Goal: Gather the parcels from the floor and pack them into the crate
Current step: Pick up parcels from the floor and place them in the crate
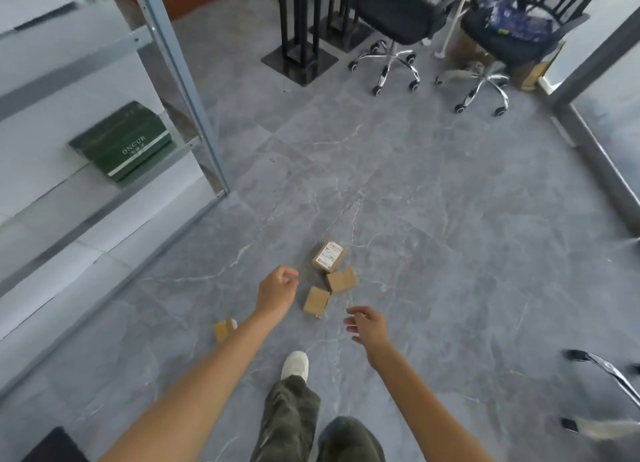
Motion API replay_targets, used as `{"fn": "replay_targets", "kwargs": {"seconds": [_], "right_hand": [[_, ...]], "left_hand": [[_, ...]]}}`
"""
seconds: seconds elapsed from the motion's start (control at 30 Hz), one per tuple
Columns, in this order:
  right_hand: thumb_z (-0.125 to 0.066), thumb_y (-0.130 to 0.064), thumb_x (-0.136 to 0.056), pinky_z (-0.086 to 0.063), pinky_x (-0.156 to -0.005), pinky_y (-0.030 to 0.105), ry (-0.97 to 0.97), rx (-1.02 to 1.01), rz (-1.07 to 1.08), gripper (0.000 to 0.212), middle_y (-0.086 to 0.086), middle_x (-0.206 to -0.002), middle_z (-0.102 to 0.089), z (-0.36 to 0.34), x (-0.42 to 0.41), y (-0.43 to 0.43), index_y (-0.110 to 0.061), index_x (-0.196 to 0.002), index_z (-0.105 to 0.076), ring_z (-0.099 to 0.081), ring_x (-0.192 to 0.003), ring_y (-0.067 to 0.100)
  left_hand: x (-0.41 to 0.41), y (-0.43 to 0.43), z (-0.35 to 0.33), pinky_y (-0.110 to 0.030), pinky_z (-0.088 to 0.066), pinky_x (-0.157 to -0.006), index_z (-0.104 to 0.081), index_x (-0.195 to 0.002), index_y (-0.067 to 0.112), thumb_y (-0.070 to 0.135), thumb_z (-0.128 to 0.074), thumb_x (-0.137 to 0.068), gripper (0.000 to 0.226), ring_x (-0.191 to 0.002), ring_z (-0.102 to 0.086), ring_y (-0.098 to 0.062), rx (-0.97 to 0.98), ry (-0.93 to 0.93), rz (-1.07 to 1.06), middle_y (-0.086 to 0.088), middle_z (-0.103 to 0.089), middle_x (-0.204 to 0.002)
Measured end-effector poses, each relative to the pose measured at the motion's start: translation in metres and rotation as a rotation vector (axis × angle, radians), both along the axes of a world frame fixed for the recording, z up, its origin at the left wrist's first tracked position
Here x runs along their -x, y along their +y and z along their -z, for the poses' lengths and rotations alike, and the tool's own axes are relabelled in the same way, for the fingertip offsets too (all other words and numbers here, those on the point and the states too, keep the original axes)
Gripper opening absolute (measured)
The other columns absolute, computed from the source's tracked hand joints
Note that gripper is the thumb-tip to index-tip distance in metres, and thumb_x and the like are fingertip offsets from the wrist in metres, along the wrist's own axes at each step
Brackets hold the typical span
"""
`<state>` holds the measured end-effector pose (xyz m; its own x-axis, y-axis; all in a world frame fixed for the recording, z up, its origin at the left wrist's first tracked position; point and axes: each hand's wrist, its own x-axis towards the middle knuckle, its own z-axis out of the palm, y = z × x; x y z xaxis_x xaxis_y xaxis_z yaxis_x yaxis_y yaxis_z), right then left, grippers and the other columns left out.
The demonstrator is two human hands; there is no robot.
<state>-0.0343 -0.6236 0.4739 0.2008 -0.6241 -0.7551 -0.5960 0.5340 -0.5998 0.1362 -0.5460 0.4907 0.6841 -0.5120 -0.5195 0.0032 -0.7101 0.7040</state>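
Observation:
Three small brown cardboard parcels lie together on the grey floor ahead of me: one with a white label, a plain one just below it, and another plain one nearest me. A fourth small parcel lies apart to the left, partly behind my left forearm. My left hand hangs left of the cluster, fingers loosely curled, holding nothing. My right hand reaches out below and right of the cluster, fingers relaxed and empty. No crate is in view.
A metal shelving rack stands at the left with a green box on a shelf. Two black office chairs and a black stand are at the back. A chair base sits at the right.

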Motion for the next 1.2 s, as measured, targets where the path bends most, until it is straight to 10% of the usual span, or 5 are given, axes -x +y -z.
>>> {"fn": "replay_targets", "kwargs": {"seconds": [0.47, 0.63, 0.9, 1.07, 1.2], "right_hand": [[-0.036, -0.001, -0.094, -0.032, -0.109, 0.033, 0.163, -0.136, -0.152, 0.048, 0.013, -0.141, -0.044, 0.513, -0.067, -0.082, -0.003, -0.142, -0.037, -0.041, -0.131, 0.025], [-0.032, 0.007, -0.088, -0.043, -0.08, 0.023, 0.088, -0.115, -0.173, 0.047, 0.008, -0.123, -0.056, 0.593, -0.075, -0.078, -0.005, -0.13, -0.048, -0.051, -0.101, 0.017], [-0.025, 0.017, -0.084, -0.036, -0.105, 0.024, 0.005, -0.011, -0.175, 0.063, -0.001, -0.135, -0.05, 0.48, -0.066, -0.065, -0.008, -0.138, -0.045, -0.045, -0.126, 0.014], [-0.028, 0.024, -0.08, -0.029, -0.089, -0.001, -0.061, 0.168, -0.237, 0.074, 0.007, -0.128, -0.046, 0.296, -0.077, -0.065, -0.017, -0.139, -0.045, -0.043, -0.118, 0.014], [-0.031, 0.028, -0.077, -0.028, -0.107, 0.016, -0.209, 0.404, -0.287, 0.079, 0.008, -0.137, -0.039, 0.122, -0.106, -0.066, -0.021, -0.138, -0.04, -0.036, -0.129, 0.017]], "left_hand": [[-0.031, -0.083, 0.525, -0.034, -0.033, -0.107, -0.034, -0.143, 0.001, -0.005, -0.039, -0.092, 0.052, -0.133, -0.041, -0.03, -0.169, 0.222, 0.129, -0.02, -0.041, -0.144], [-0.01, -0.091, 0.621, -0.034, -0.033, -0.109, -0.016, -0.15, 0.009, 0.004, -0.043, -0.09, 0.066, -0.136, -0.034, -0.028, -0.289, 0.277, 0.315, -0.014, -0.029, -0.152], [-0.005, -0.083, 0.524, -0.039, -0.047, -0.094, -0.032, -0.141, 0.008, 0.016, -0.061, -0.083, 0.066, -0.115, -0.053, -0.026, -0.236, 0.222, 0.242, -0.013, -0.048, -0.132], [-0.016, -0.091, 0.331, -0.037, -0.048, -0.095, -0.035, -0.139, 0.014, 0.053, -0.077, -0.064, 0.095, -0.117, -0.051, -0.02, -0.132, 0.121, 0.075, -0.006, -0.047, -0.128], [-0.041, -0.098, 0.151, -0.039, -0.051, -0.091, -0.047, -0.129, 0.017, 0.055, -0.083, -0.054, 0.091, -0.112, -0.056, -0.018, 0.067, 0.043, -0.073, -0.004, -0.056, -0.12]]}}
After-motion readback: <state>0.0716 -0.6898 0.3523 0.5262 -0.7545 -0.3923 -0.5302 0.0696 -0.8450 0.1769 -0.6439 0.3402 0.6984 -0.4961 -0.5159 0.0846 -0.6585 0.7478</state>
